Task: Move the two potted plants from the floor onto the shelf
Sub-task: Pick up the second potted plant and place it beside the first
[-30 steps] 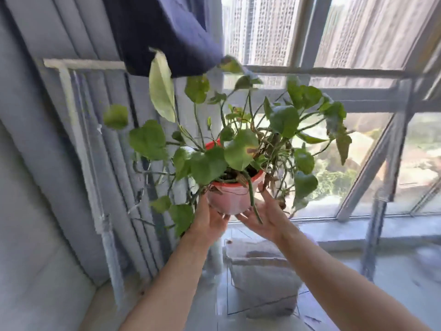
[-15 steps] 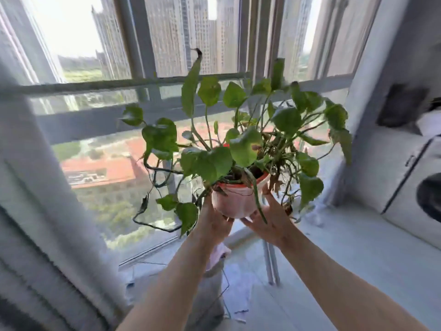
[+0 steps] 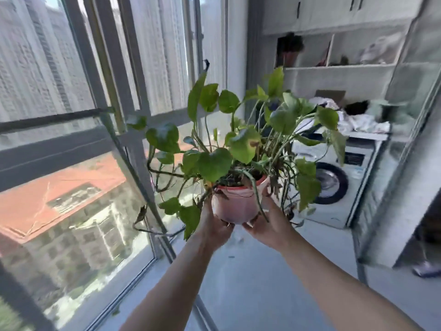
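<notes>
- Head view: I've got the potted plant up in the air, dead centre of frame, clear of the floor and not yet on any shelf.
- My left hand is cupped round the pot's lower left side, fingers curled under its base; my right hand mirrors it on the right, thumb lying up the wall toward the red rim. Both closed on the pot, nothing else in them.
- The pot looks like thin, smooth plastic: light by my guess, a bit slippery, so support under the base is what counts, not squeeze.
- The top-heavy part is the foliage: long soft stems fan out from 9 o'clock round to 3, one trailing vine droops at 8 o'clock near the window frame. Those would snag or snap, so I wouldn't hold by them.
- The shelf sits at 1 o'clock above the washing machine, well apart from the pot; something dark stands in its left compartment, too blurred to name.
- Tilt it and soil could spill; level is the safe way.
</notes>
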`<action>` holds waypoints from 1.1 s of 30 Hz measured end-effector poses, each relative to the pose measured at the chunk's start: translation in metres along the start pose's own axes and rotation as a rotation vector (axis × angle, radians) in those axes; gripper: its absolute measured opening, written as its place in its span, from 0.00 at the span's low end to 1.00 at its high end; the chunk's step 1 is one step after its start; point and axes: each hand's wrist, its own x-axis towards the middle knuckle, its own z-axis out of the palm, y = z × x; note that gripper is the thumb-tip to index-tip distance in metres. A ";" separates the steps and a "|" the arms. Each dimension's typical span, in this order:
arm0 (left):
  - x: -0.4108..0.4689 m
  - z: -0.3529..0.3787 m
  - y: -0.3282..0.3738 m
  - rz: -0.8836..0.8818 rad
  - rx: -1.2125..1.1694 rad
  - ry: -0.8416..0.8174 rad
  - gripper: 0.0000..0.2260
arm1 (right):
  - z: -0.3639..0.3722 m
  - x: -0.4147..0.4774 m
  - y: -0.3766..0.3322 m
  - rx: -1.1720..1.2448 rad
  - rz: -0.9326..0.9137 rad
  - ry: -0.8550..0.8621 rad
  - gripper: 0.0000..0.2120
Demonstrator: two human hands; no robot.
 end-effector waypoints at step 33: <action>0.646 0.332 0.013 -0.075 0.101 -0.227 0.30 | -0.204 0.470 -0.478 0.032 -0.137 -0.012 0.39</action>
